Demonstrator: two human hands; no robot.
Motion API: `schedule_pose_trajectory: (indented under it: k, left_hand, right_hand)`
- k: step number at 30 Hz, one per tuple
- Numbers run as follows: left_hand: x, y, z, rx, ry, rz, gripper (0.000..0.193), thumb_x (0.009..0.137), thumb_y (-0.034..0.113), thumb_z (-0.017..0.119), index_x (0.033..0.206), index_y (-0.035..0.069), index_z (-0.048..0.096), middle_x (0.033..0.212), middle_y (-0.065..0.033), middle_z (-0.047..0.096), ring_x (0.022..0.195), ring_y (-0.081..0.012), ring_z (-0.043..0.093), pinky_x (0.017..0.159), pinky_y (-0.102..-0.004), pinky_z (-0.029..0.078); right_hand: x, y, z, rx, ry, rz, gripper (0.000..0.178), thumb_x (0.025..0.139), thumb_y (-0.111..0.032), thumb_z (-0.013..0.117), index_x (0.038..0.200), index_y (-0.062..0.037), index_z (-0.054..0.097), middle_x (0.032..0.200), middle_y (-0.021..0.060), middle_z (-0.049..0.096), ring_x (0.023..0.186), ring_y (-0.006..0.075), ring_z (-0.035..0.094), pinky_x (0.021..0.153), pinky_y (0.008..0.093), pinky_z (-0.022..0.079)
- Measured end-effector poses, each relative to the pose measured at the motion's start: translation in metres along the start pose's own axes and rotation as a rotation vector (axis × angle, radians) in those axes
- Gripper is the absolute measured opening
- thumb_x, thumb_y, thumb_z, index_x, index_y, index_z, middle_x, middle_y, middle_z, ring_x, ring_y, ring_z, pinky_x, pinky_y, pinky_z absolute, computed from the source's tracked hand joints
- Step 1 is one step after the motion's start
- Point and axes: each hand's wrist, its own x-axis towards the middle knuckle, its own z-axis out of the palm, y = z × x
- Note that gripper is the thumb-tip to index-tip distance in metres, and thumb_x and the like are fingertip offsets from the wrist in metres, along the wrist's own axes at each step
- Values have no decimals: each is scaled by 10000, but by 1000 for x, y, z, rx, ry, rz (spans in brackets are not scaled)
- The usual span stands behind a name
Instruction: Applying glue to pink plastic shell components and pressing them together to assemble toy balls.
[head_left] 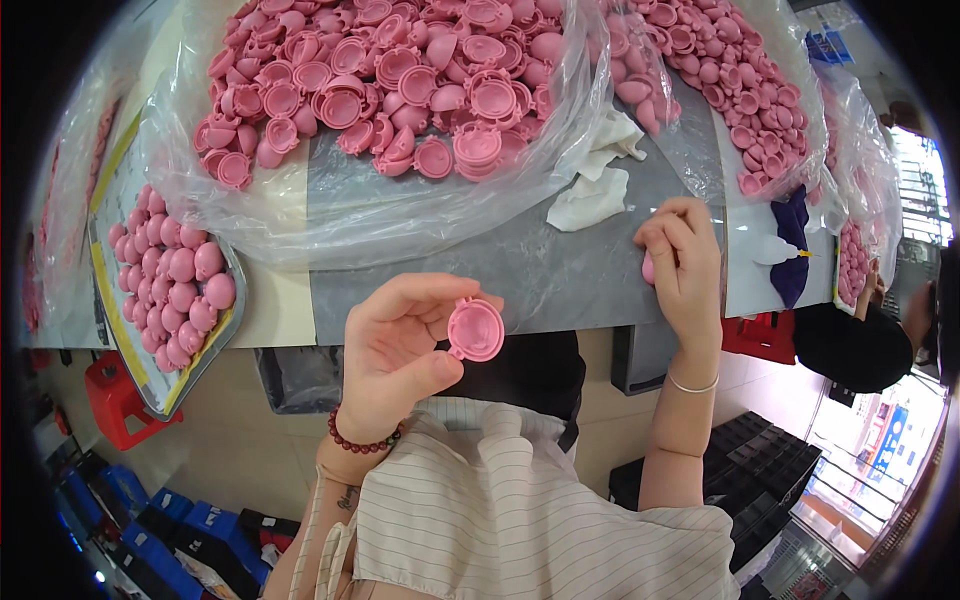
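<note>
Between the thumb and fingers of my left hand (388, 345) is a round pink plastic half-shell (476, 331), its hollow side facing up and small tabs on its rim. It is held over the table's front edge. Farther right, my right hand (686, 262) is curled above the grey mat, its fingers closed on a small pink piece (648, 268). Only a rounded bit of that piece shows; the fingers hide the rest. Beyond both hands, a heap of loose pink half-shells (415, 85) lies in a clear plastic bag (400, 245).
On the left, a tray (225, 335) holds several closed pink balls (170, 280). Crumpled white tissue (590, 198) lies beside the bag. To the right are a second heap of pink shells (765, 130), a white nozzle bottle (770, 250) on dark cloth (790, 285), and another person (855, 345).
</note>
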Motion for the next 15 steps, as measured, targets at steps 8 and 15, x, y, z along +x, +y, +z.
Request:
schedule_pose_trajectory:
  k: [8,15]
  left_hand:
    - [-4,-2,-5,-10,20,-7,534,665,277,699,1027,-36,462,947,-158,552,847,-188,563,689,-266,478]
    - [0,-7,7,-41,-99,-66,471,664,124,694,1032,-44,454,1008,-153,524,961,-221,527,837,-310,413]
  right_hand:
    - [-21,-10,-10,-133,189,142,167,655,-41,612,804,-9,543,739,39,504,595,99,445,520,198,335]
    - [-31,-46,11,381,36,-85,285,562,-2,676,830,6,579,793,90,549,660,152,505,557,238,396]
